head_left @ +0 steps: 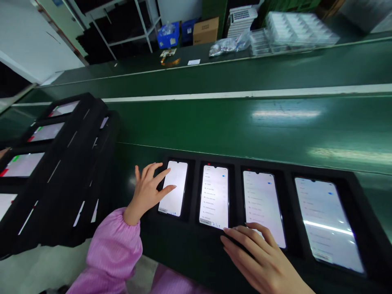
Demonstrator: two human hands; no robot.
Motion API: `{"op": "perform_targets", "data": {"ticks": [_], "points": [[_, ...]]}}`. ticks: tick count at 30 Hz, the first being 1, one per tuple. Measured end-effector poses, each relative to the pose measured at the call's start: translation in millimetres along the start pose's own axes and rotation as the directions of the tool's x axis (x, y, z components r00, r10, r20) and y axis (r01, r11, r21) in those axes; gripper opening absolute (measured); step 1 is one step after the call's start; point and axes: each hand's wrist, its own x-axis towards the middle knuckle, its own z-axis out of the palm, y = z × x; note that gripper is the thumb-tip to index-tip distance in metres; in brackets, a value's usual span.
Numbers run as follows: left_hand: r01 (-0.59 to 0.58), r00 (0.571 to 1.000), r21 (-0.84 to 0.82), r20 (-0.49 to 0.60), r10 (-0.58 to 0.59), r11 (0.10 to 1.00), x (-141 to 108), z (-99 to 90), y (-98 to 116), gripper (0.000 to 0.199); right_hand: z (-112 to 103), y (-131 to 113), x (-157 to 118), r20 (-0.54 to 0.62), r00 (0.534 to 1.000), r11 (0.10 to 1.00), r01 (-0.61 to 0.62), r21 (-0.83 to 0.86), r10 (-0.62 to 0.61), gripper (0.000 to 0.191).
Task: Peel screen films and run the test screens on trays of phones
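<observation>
- At the far left, a stack of black trays bears a column of phones with lit screens, some with red and green patches at their edges.
- Next, a gathered pink sleeve leads to the left hand, whose fingers are spread and grasp nothing. Its index finger and thumb reach over the nearest screen; whether the tips touch the glass, I cannot quite tell.
- Under those tips lies the first phone, its screen plain white, with handwritten blue marks at the bottom. Beyond, across the green work surface, is a blue bin.
- The second phone shows a list and a blue toggle; a cardboard box stands at the back.
- The right hand has loosely extended fingers, clenched on nothing. Some tips are at the second phone's lower right corner.
- The third phone also shows a list; the right hand covers its lower left part.
- Clear plastic trays are at the back.
- Rightmost, the fourth phone has a bright reflection across its screen.
- All four lie in a row in one black tray.
</observation>
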Motion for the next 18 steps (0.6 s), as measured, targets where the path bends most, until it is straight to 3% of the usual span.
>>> {"op": "perform_targets", "data": {"ticks": [10, 18], "points": [[-0.046, 0.998, -0.031, 0.03, 0.046, 0.998, 24, 7.1, 31, 0.056, 6, 2, 1, -0.042, 0.999, 0.999, 0.017, -0.035, -0.018, 0.019], [-0.06, 0.998, -0.039, 0.007, 0.061, 0.997, 16, 7.9, 34, 0.051, 18, 2, -10, -0.093, 0.995, 0.999, -0.028, -0.035, 0.024, 0.018]]}}
